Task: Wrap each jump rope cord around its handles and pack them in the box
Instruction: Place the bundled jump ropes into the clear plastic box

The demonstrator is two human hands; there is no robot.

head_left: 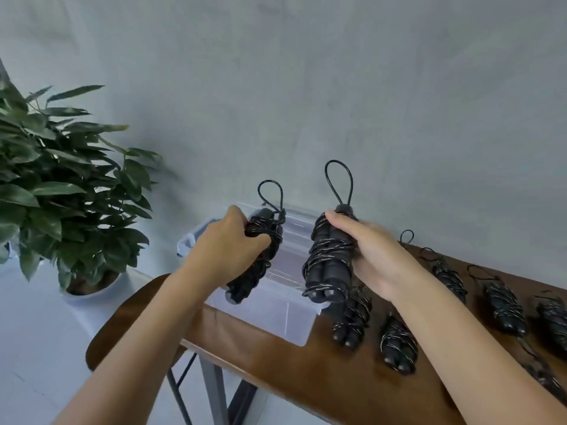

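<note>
1. Holding one wound rope (328, 259) in the right hand (372, 259), fingers curled round its paired handles, thumb lying along the upper end, above the near right rim of the box (294, 320).
2. Gripping a second rope (260, 256) in the left hand (228, 243), fingers wrapped round its middle, hanging over the open box.
3. Lying wound on the table (306, 372), right of the box: several more ropes (399, 345), still waiting to be packed.
4. Judging each bundle as light, with stiff foam-like handles and springy cord; loops (339, 182) sticking up from the tops.
5. Gripping best across the wound middle, pinning the turns; pulling by a loop probably loosening the wrap.
</note>
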